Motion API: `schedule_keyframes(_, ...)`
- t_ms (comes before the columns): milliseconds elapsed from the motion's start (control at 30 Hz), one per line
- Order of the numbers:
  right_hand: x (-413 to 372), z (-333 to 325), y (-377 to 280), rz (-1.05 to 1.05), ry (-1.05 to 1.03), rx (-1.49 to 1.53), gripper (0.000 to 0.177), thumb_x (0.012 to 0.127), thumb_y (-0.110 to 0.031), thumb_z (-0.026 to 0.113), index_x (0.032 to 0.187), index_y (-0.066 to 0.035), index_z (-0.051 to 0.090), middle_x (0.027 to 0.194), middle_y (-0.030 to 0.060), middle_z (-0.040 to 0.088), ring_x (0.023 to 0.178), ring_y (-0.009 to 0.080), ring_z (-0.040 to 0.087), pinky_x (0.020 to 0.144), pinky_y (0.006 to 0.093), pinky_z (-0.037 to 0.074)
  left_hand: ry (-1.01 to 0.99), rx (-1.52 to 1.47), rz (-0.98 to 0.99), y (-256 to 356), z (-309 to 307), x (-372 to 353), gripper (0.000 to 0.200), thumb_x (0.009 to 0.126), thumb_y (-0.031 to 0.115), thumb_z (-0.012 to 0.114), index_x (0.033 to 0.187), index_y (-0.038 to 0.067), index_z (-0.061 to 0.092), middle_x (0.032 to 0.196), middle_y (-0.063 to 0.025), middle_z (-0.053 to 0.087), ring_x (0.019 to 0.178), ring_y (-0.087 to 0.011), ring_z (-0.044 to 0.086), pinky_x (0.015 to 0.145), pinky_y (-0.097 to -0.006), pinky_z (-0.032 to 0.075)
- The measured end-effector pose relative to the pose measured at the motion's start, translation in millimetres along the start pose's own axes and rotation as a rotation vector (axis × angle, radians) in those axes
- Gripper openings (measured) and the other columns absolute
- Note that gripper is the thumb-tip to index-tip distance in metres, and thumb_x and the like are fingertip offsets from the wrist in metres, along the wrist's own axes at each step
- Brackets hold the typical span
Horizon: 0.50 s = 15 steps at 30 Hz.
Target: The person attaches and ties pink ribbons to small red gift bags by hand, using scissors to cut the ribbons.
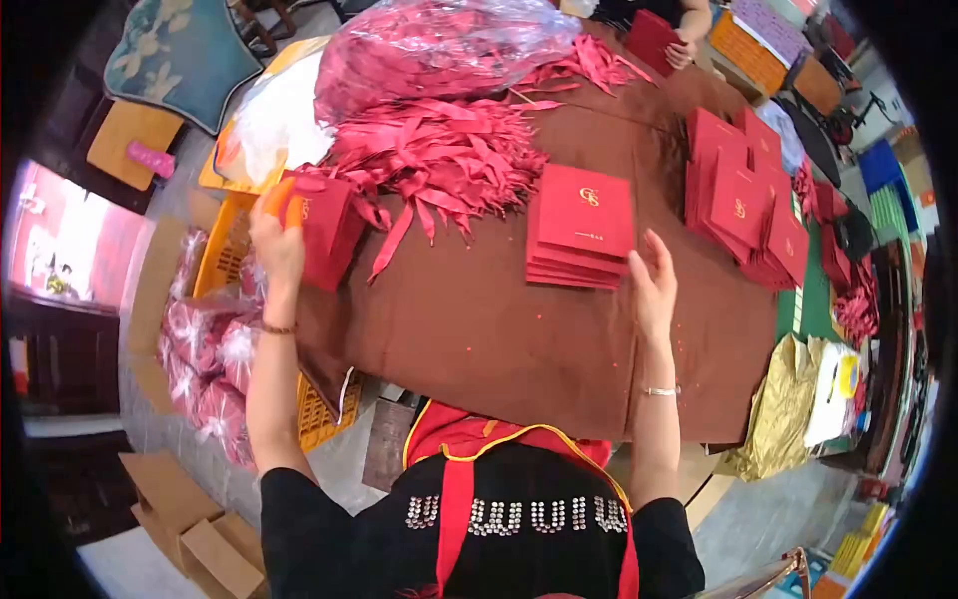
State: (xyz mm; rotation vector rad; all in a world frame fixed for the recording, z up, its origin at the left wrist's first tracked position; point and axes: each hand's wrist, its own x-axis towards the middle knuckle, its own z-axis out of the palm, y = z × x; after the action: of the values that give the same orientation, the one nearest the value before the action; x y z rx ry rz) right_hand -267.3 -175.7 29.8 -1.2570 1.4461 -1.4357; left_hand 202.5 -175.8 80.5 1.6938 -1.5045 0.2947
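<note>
My left hand (277, 245) is closed around a small orange object (289, 203) whose kind I cannot tell. It is at the left table edge, right beside a stack of red paper bags (327, 235) with a gold logo. My right hand (655, 285) is open, fingers apart and pointing away from me, its thumb at the right edge of another stack of flat red bags (584, 220) with gold lettering. Behind the stacks lies a heap of red ribbons (439, 160), topped by a large clear plastic sack (449, 45) full of red material.
More red bag stacks (743, 195) lie on the right of the brown-covered table (479, 329). Across it, another person's hand (682, 50) holds a red piece. Yellow crates (225, 250) and plastic-wrapped red bundles (205, 349) are at the left; a gold bag (778, 414) lies right.
</note>
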Motion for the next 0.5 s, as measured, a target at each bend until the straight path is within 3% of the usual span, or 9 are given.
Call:
schedule_keyframes(33, 6.2, 2.0, 11.6, -0.097, -0.008, -0.142, 0.048, 0.087, -0.011, 0.06, 0.131, 0.0, 0.045, 0.129, 0.0165, 0.049, 0.114, 0.0224, 0.05, 0.098, 0.0332, 0.039, -0.063, -0.278, -0.046, 37.7, 4.0, -1.6, 0.027, 0.086, 0.011, 0.059, 0.11, 0.0, 0.062, 0.107, -0.0121, 0.062, 0.097, -0.0199, 0.059, 0.085, -0.0294, 0.045)
schedule_keyframes(100, 7.7, 11.8, 7.3, -0.039, -0.105, -0.039, 0.05, 0.086, -0.014, 0.061, 0.131, 0.001, 0.044, 0.131, 0.0176, 0.047, 0.118, 0.0245, 0.047, 0.099, 0.0351, 0.038, -0.379, -0.505, -0.127, 99.0, 19.5, -12.5, 0.026, 0.086, 0.009, 0.059, 0.11, 0.0, 0.062, 0.104, -0.0099, 0.063, 0.094, -0.0169, 0.059, 0.082, -0.0277, 0.046)
schedule_keyframes(133, 8.1, 12.9, 6.0, -0.037, -0.139, -0.143, 0.052, 0.086, -0.012, 0.061, 0.133, 0.002, 0.041, 0.131, 0.0163, 0.046, 0.117, 0.0218, 0.047, 0.098, 0.0324, 0.038, -0.446, -0.557, -0.021, 121.3, 37.9, -21.5, 0.027, 0.085, 0.01, 0.06, 0.11, 0.0, 0.061, 0.103, -0.0088, 0.064, 0.092, -0.0161, 0.059, 0.08, -0.0278, 0.047)
schedule_keyframes(167, 7.3, 14.5, 4.6, -0.034, -0.175, -0.246, 0.055, 0.087, -0.011, 0.061, 0.134, 0.004, 0.037, 0.131, 0.0151, 0.045, 0.116, 0.019, 0.048, 0.098, 0.0298, 0.039, -0.576, -0.517, -0.055, 138.4, 59.4, -34.2, 0.031, 0.085, 0.018, 0.062, 0.11, 0.0, 0.061, 0.104, -0.0114, 0.064, 0.094, -0.0225, 0.06, 0.083, -0.0295, 0.046)
schedule_keyframes(233, -1.5, 22.3, -3.7, -0.09, -0.103, -0.323, 0.057, 0.086, -0.011, 0.061, 0.136, 0.002, 0.035, 0.128, 0.0152, 0.047, 0.114, 0.0193, 0.049, 0.096, 0.0306, 0.04, -0.553, -0.326, 0.142, 154.8, 114.7, -59.1, 0.04, 0.084, 0.033, 0.061, 0.11, 0.002, 0.06, 0.114, -0.0159, 0.058, 0.105, -0.0309, 0.055, 0.088, -0.0415, 0.042)
schedule_keyframes(300, -4.4, 23.0, -8.2, -0.042, -0.081, -0.147, 0.059, 0.086, -0.011, 0.062, 0.137, -0.001, 0.033, 0.126, 0.0138, 0.048, 0.113, 0.0194, 0.048, 0.095, 0.0316, 0.041, -0.642, -0.202, 0.036, 189.7, 128.7, -74.5, 0.047, 0.084, 0.034, 0.061, 0.118, 0.003, 0.055, 0.125, -0.0149, 0.052, 0.119, -0.033, 0.043, 0.097, -0.0472, 0.033)
schedule_keyframes(367, -8.1, 17.1, -4.0, -0.002, -0.1, -0.173, 0.063, 0.086, -0.012, 0.062, 0.139, -0.003, 0.029, 0.13, 0.013, 0.043, 0.114, 0.0197, 0.046, 0.095, 0.0323, 0.041, -0.58, -0.324, 0.026, 197.9, 145.5, -91.4, 0.048, 0.083, 0.032, 0.063, 0.12, 0.005, 0.053, 0.131, -0.0135, 0.046, 0.124, -0.0321, 0.037, 0.099, -0.0519, 0.028)
schedule_keyframes(467, -29.7, 4.8, -32.1, -0.035, 0.003, -0.066, 0.069, 0.086, -0.005, 0.061, 0.142, -0.006, 0.022, 0.135, 0.0124, 0.032, 0.103, 0.0167, 0.05, 0.088, 0.0298, 0.044, -0.475, -0.417, 0.044, 199.3, 128.0, -108.3, 0.045, 0.079, 0.025, 0.067, 0.117, 0.006, 0.054, 0.127, -0.0135, 0.048, 0.122, -0.0328, 0.039, 0.1, -0.0464, 0.029)
schedule_keyframes(500, -38.2, 0.5, -42.1, 0.031, 0.037, 0.013, 0.068, 0.085, -0.002, 0.06, 0.142, -0.007, 0.023, 0.129, 0.0104, 0.038, 0.093, 0.0131, 0.052, 0.082, 0.0263, 0.045, -0.434, -0.494, 0.022, 198.9, 115.8, -113.4, 0.044, 0.077, 0.022, 0.069, 0.116, 0.006, 0.054, 0.125, -0.0137, 0.049, 0.121, -0.0333, 0.04, 0.1, -0.0447, 0.031)
